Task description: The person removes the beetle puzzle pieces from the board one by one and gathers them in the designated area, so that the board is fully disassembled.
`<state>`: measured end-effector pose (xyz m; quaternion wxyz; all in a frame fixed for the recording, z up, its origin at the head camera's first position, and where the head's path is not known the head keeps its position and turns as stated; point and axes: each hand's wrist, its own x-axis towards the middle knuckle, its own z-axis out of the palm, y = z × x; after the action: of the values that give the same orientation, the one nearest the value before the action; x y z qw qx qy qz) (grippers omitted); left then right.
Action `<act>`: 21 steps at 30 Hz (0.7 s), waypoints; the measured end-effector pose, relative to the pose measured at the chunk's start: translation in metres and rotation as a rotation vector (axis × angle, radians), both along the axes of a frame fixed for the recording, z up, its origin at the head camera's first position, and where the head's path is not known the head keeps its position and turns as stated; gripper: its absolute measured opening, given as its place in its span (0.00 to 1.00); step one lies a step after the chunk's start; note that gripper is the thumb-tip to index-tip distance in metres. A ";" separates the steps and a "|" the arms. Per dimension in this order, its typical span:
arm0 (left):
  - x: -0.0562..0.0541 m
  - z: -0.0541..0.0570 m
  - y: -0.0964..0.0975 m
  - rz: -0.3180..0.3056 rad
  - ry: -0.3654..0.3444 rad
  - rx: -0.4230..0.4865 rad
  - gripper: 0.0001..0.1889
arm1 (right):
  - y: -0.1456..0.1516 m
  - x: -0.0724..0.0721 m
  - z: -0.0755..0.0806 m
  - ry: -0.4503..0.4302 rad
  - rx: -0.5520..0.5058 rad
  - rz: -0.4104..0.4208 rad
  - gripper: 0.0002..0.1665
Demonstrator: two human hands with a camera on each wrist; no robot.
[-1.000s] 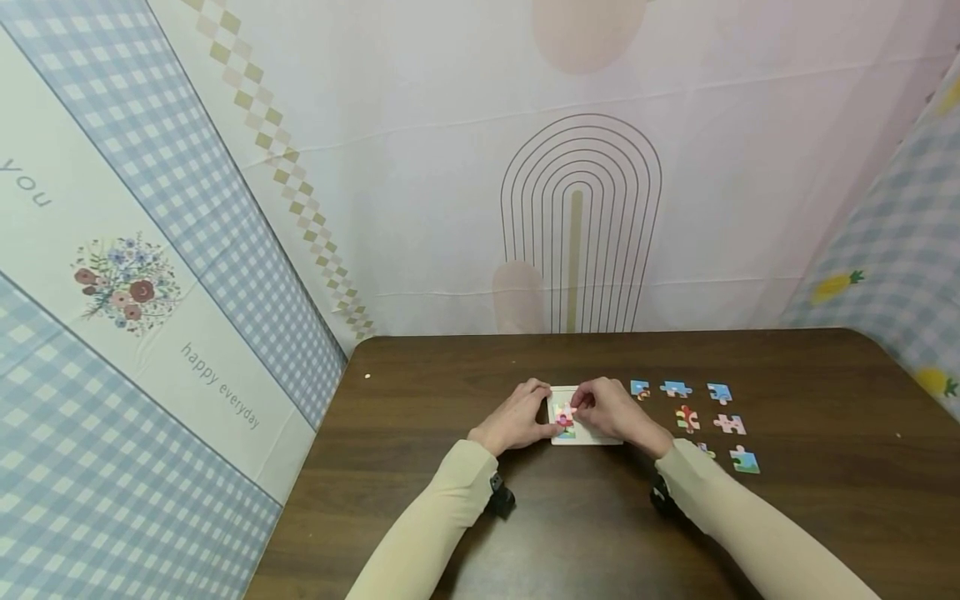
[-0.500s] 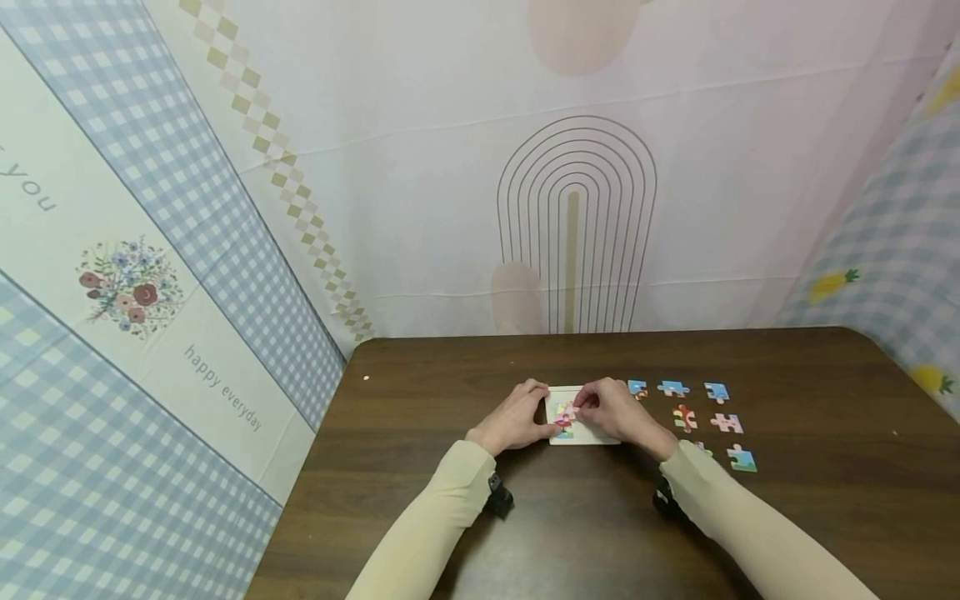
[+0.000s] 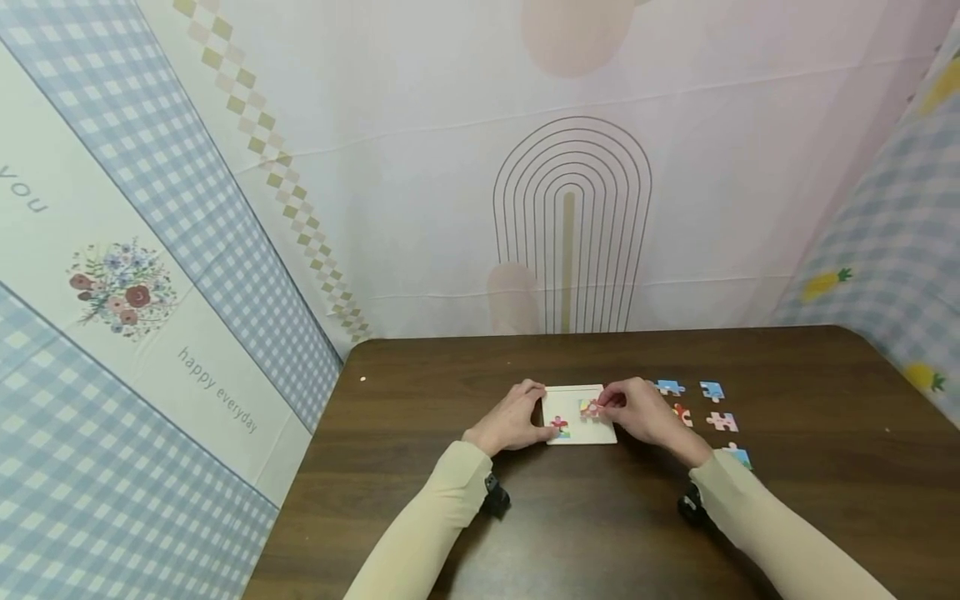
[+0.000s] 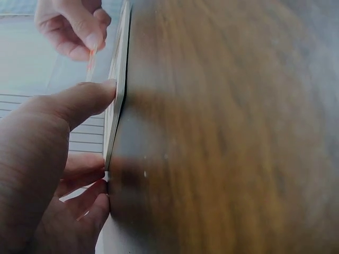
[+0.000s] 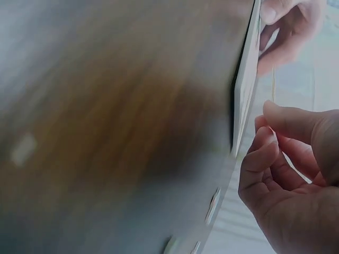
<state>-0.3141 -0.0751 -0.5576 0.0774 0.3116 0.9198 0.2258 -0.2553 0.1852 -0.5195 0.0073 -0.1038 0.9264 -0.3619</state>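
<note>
A pale, shallow puzzle tray point(image 3: 576, 433) lies on the brown table in the head view. My left hand point(image 3: 512, 418) grips its left side, thumb on the near corner and fingers at the far one. One colourful jigsaw piece with a red figure point(image 3: 560, 423) sits in the tray's near-left corner, beside the thumb. Between thumb and fingertips my right hand point(image 3: 639, 410) pinches another jigsaw piece point(image 3: 589, 408), over the middle of the tray. The left wrist view shows that piece point(image 4: 91, 64) edge-on, raised off the tray.
Right of the tray lie several loose jigsaw pieces: blue ones point(image 3: 670, 387) at the back, a red one point(image 3: 682, 414), a pink one point(image 3: 723, 422) and a green-blue one point(image 3: 740, 456) partly behind the right sleeve. A patterned cloth point(image 3: 435, 167) hangs behind the table point(image 3: 585, 517).
My right hand has shifted right, lifting the pinched piece away from the piece in the near-left corner. It now covers more of the loose pieces. The left hand keeps its hold on the tray.
</note>
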 end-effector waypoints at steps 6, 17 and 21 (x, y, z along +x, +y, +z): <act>-0.001 0.001 -0.001 -0.006 -0.002 -0.026 0.43 | 0.025 0.010 -0.004 0.033 0.007 -0.026 0.03; -0.011 -0.013 0.002 0.006 0.010 -0.100 0.44 | 0.064 0.021 -0.007 0.041 0.043 -0.074 0.03; -0.011 -0.015 0.003 0.004 0.017 -0.110 0.44 | 0.072 0.022 -0.007 0.029 0.058 -0.077 0.02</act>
<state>-0.3255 -0.0720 -0.5724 0.0861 0.3069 0.9320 0.1724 -0.2335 0.2574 -0.5269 -0.0169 -0.0729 0.9398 -0.3335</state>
